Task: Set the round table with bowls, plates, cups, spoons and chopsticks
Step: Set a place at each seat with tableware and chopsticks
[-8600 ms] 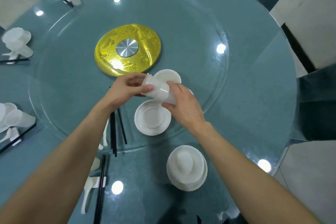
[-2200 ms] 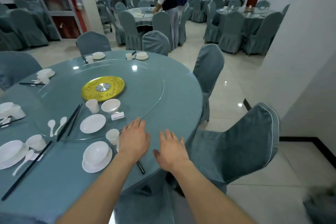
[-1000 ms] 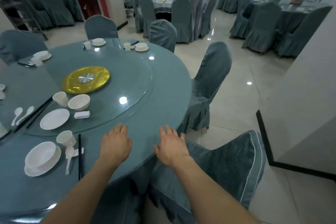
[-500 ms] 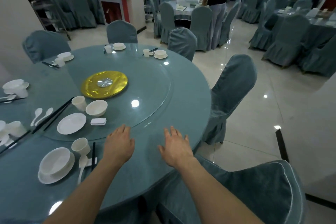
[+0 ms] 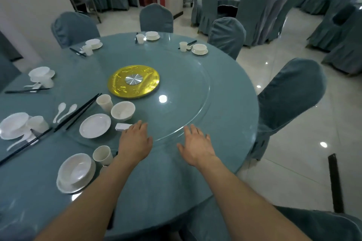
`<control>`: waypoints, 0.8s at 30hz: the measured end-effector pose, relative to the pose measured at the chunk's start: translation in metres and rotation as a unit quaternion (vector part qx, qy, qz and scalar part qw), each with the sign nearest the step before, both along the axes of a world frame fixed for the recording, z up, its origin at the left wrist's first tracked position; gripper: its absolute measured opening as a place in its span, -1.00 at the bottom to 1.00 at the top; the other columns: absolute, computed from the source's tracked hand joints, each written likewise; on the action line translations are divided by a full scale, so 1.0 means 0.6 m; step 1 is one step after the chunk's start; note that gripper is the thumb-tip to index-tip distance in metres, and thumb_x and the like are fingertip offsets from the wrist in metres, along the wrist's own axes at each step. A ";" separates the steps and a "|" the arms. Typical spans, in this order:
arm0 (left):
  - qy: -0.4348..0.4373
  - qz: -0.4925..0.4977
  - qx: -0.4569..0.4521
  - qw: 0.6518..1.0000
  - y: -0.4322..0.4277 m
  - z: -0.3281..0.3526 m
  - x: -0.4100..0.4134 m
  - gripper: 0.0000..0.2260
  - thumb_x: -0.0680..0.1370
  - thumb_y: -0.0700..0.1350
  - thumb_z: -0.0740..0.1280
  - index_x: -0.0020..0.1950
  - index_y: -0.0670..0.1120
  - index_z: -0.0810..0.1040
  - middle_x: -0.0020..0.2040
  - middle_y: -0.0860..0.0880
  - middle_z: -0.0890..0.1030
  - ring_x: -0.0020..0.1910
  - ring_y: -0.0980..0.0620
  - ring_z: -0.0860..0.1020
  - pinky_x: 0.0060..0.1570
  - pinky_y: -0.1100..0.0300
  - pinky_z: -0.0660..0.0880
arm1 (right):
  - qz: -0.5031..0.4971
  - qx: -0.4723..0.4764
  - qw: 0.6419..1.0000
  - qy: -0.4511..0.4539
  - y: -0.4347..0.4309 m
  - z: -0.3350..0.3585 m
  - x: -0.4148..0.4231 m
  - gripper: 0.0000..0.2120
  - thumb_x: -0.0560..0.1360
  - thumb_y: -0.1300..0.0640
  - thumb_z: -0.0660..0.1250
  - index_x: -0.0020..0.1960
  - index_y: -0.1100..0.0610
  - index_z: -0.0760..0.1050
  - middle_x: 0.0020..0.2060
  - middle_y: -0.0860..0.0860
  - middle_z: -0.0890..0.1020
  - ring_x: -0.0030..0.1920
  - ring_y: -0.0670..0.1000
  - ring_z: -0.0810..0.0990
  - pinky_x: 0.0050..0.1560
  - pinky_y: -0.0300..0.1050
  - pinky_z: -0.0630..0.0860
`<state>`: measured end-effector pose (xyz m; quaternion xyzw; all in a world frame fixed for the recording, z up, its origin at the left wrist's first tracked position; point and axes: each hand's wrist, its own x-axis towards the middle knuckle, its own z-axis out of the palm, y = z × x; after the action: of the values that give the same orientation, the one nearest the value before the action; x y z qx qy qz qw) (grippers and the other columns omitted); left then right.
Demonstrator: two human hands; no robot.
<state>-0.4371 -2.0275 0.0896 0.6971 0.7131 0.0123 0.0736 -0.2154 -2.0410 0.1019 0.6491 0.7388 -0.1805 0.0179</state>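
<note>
In the head view, the left grip (image 5: 135, 141) and the right grip (image 5: 195, 146) are both loose and flat. Their fingers are straight and they hold nothing. A little while ago they had a cup between them, but that is put down now. Since then the person has walked round the table (image 5: 156, 191) to the right. In the last moment both grips have moved forward from the cloth to the edge of the glass turntable (image 5: 188, 84). The left fingertips (image 5: 140, 123) are just beside a small white rest (image 5: 122, 126), and it is hard to tell if they touch it. The right grip lies over the glass rim.

The place that looks finished is now on the left. It has a bowl on a plate (image 5: 75, 171) with a cup (image 5: 102, 155) just beside it. On the glass, near the left grip, wait a spare cup (image 5: 104, 102), a spare bowl (image 5: 123, 110), a spare plate (image 5: 95, 125), two spoons (image 5: 62, 107) and black chopsticks (image 5: 78, 111).

This likely means one place is done and the next one begins. The cloth in front of the person, near the chair (image 5: 290, 96) on the right, has no dishes yet. The spare things probably belong there, and the person could lift them over or turn the glass to bring them close
</note>
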 end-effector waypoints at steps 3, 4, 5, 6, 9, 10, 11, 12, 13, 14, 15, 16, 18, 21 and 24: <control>-0.010 0.023 -0.026 0.999 -0.002 -0.014 -0.010 -0.43 0.63 0.14 0.32 0.60 -0.04 0.36 0.65 -0.09 0.34 0.57 -0.15 0.38 0.50 -0.09 0.37 | 0.024 0.002 1.000 0.000 0.026 -0.017 -0.006 -0.27 0.71 -0.15 0.21 0.73 0.11 -0.01 0.71 0.09 0.07 0.70 0.10 0.06 0.64 0.29 0.12; -0.009 0.030 -0.033 0.999 -0.004 -0.022 -0.016 -0.40 0.63 0.16 0.33 0.62 -0.02 0.34 0.67 -0.08 0.31 0.59 -0.13 0.36 0.52 -0.09 0.36 | 0.032 -0.002 0.999 0.001 0.035 -0.024 -0.012 -0.27 0.71 -0.15 0.21 0.73 0.10 -0.01 0.71 0.09 0.07 0.70 0.10 0.06 0.64 0.29 0.12; -0.007 0.035 -0.036 0.999 -0.005 -0.030 -0.021 -0.40 0.62 0.17 0.33 0.62 0.00 0.34 0.67 -0.06 0.31 0.59 -0.12 0.35 0.52 -0.09 0.36 | 0.038 -0.004 0.999 0.004 0.043 -0.031 -0.017 -0.27 0.71 -0.15 0.20 0.73 0.10 -0.01 0.71 0.09 0.07 0.70 0.10 0.06 0.64 0.29 0.12; -0.005 0.041 -0.039 0.998 -0.005 -0.040 -0.026 -0.41 0.62 0.17 0.33 0.61 0.00 0.34 0.66 -0.05 0.32 0.57 -0.12 0.37 0.50 -0.08 0.37 | 0.045 -0.005 0.999 0.005 0.050 -0.039 -0.023 -0.27 0.71 -0.16 0.20 0.74 0.10 -0.01 0.71 0.08 0.07 0.70 0.10 0.06 0.64 0.29 0.12; 0.008 0.048 -0.063 0.997 -0.006 -0.066 -0.035 -0.43 0.64 0.15 0.29 0.62 -0.02 0.32 0.62 -0.03 0.37 0.53 -0.11 0.40 0.49 -0.05 0.34 | 0.060 -0.022 0.998 0.011 0.068 -0.066 -0.037 -0.25 0.72 -0.17 0.20 0.74 0.09 -0.04 0.72 0.08 0.04 0.71 0.11 0.04 0.65 0.28 0.11; 0.007 0.050 -0.072 0.996 -0.004 -0.075 -0.039 -0.43 0.66 0.14 0.28 0.62 -0.03 0.31 0.61 -0.04 0.37 0.54 -0.11 0.40 0.49 -0.05 0.33 | 0.065 -0.028 0.997 0.010 0.074 -0.076 -0.042 -0.25 0.71 -0.17 0.20 0.74 0.09 -0.05 0.72 0.08 0.04 0.71 0.11 0.03 0.65 0.28 0.10; 0.000 0.053 -0.081 0.995 0.000 -0.082 -0.041 -0.44 0.67 0.13 0.28 0.63 -0.04 0.31 0.62 -0.05 0.37 0.55 -0.12 0.38 0.51 -0.05 0.33 | 0.067 -0.034 0.997 0.011 0.082 -0.086 -0.046 -0.24 0.71 -0.17 0.20 0.74 0.10 -0.05 0.72 0.08 0.04 0.71 0.11 0.02 0.66 0.27 0.10; -0.009 0.056 -0.089 0.994 0.004 -0.090 -0.045 -0.44 0.67 0.11 0.27 0.63 -0.05 0.30 0.63 -0.06 0.36 0.56 -0.12 0.37 0.52 -0.05 0.33 | 0.069 -0.038 0.997 0.012 0.091 -0.096 -0.051 -0.24 0.71 -0.17 0.20 0.75 0.10 -0.06 0.72 0.09 0.04 0.71 0.11 0.01 0.66 0.26 0.09; -0.016 0.058 -0.093 0.994 0.012 -0.100 -0.050 -0.45 0.68 0.10 0.27 0.63 -0.05 0.31 0.63 -0.07 0.36 0.56 -0.12 0.37 0.52 -0.05 0.34 | 0.072 -0.041 0.996 0.011 0.102 -0.108 -0.060 -0.23 0.71 -0.17 0.20 0.75 0.10 -0.06 0.72 0.10 0.04 0.72 0.11 0.01 0.66 0.24 0.09; -0.018 0.056 -0.096 0.994 0.019 -0.107 -0.051 -0.47 0.67 0.08 0.27 0.62 -0.06 0.32 0.61 -0.06 0.38 0.55 -0.13 0.38 0.50 -0.04 0.35 | 0.074 -0.044 0.996 0.010 0.111 -0.118 -0.065 -0.23 0.71 -0.18 0.20 0.75 0.10 -0.06 0.72 0.10 0.04 0.72 0.11 0.01 0.67 0.22 0.08; -0.020 0.053 -0.101 0.993 0.027 -0.116 -0.053 -0.48 0.67 0.06 0.27 0.60 -0.06 0.33 0.58 -0.06 0.41 0.53 -0.13 0.40 0.48 -0.04 0.37 | 0.075 -0.049 0.996 0.012 0.120 -0.128 -0.072 -0.23 0.71 -0.18 0.20 0.75 0.10 -0.06 0.72 0.11 0.05 0.72 0.12 0.01 0.67 0.20 0.08; -0.020 0.048 -0.109 0.993 0.039 -0.125 -0.056 -0.50 0.67 0.04 0.27 0.59 -0.07 0.35 0.56 -0.07 0.43 0.52 -0.14 0.42 0.47 -0.04 0.38 | 0.074 -0.058 0.995 0.016 0.131 -0.140 -0.080 -0.23 0.71 -0.17 0.21 0.75 0.11 -0.05 0.72 0.11 0.05 0.72 0.12 0.00 0.68 0.18 0.08; -0.023 0.043 -0.122 0.991 0.059 -0.145 -0.058 -0.52 0.67 0.01 0.27 0.58 -0.09 0.37 0.56 -0.10 0.43 0.52 -0.15 0.42 0.48 -0.04 0.37 | 0.077 -0.066 0.995 0.016 0.153 -0.163 -0.096 -0.24 0.71 -0.17 0.20 0.75 0.10 -0.05 0.73 0.11 0.04 0.72 0.11 -0.02 0.68 0.13 0.06; -0.031 0.040 -0.142 0.989 0.083 -0.171 -0.067 -0.52 0.67 -0.04 0.24 0.60 -0.10 0.35 0.62 -0.11 0.37 0.58 -0.14 0.37 0.53 -0.04 0.33 | 0.097 -0.077 0.992 0.012 0.190 -0.193 -0.122 -0.27 0.73 -0.17 0.18 0.75 0.05 -0.05 0.73 0.08 0.01 0.72 0.09 -0.04 0.69 0.09 0.04; -0.041 0.046 -0.159 0.985 0.097 -0.192 -0.082 -0.46 0.65 -0.09 0.25 0.65 -0.08 0.32 0.69 -0.09 0.29 0.63 -0.11 0.30 0.58 -0.04 0.28 | 0.126 -0.070 0.990 -0.002 0.222 -0.215 -0.141 -0.32 0.74 -0.15 0.14 0.75 -0.01 -0.05 0.74 0.07 -0.02 0.73 0.08 -0.06 0.69 0.09 0.01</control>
<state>-0.4861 -1.9690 -0.0259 0.6422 0.7335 -0.0692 0.2117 -0.3002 -1.9078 -0.0272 0.5486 0.7999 -0.2269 0.0875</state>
